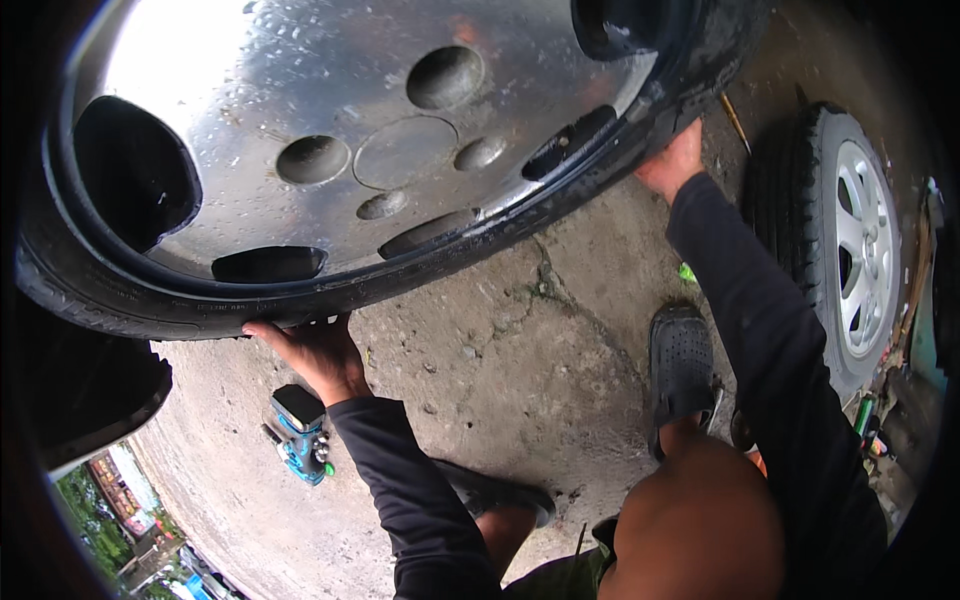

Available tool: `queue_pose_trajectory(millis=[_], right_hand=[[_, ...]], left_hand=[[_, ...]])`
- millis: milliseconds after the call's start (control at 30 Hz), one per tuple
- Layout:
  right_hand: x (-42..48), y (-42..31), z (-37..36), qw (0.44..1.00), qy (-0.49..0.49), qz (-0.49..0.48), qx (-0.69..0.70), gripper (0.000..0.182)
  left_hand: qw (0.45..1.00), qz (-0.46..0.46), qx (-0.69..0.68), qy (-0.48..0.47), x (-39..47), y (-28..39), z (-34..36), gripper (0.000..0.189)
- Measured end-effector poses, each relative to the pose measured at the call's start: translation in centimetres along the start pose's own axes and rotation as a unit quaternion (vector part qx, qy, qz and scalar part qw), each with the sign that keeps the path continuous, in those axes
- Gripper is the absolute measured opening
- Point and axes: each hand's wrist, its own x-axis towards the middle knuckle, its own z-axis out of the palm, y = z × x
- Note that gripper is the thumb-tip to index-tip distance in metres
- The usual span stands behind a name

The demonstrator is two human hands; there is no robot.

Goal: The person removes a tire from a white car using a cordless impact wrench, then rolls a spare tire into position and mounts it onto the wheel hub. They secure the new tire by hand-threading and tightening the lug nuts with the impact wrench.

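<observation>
A large wheel, a black rubber tire [450, 266] on a shiny metal rim [247, 180] with dark openings and round recesses, fills the upper left, raised above the concrete and tilted. My left hand [319, 354] supports the tire's lower edge from beneath, its thumb on the sidewall and its other fingers partly hidden under the tread. Farther right, my right hand [675, 161] grips the tire's edge, with its fingers hidden behind the rubber. Below my left hand a blue and black cordless power tool [300, 442] lies on the ground, small metal pieces beside it.
A second wheel with a silver spoked rim [866, 240] stands upright at the right, close to my right forearm. Debris [874, 435] lies beyond it. My feet, in black clogs [681, 360], are on cracked concrete [517, 360]. A dark curved panel [97, 390] is at the left.
</observation>
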Motion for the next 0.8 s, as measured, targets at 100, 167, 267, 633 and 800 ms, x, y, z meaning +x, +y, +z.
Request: queue_pose_trajectory(millis=[100, 167, 267, 633, 800], right_hand=[[0.2, 0.4, 0.5, 0.999, 0.016, -0.030, -0.009, 0.062], [1.0, 0.0, 0.3, 0.998, 0.005, -0.058, -0.022, 0.060], [0.3, 0.7, 0.7, 0.998, 0.019, -0.056, 0.010, 0.062], [1.6, 0.5, 0.1, 0.996, 0.051, -0.078, -0.008, 0.061], [1.5, 0.6, -0.1, 0.996, 0.012, -0.083, -0.012, 0.063]], left_hand=[[1.000, -0.003, 0.012, -0.020, -1.1, 0.5, -0.6, 0.112], [1.000, 0.008, 0.003, 0.003, -1.5, -0.1, 0.0, 0.107], [0.999, 0.026, 0.031, 0.012, -1.1, 0.6, -0.1, 0.103], [0.998, 0.028, 0.012, 0.046, -1.6, -0.5, -1.0, 0.094], [0.997, 0.042, 0.000, 0.065, -1.1, 0.0, -0.4, 0.092]])
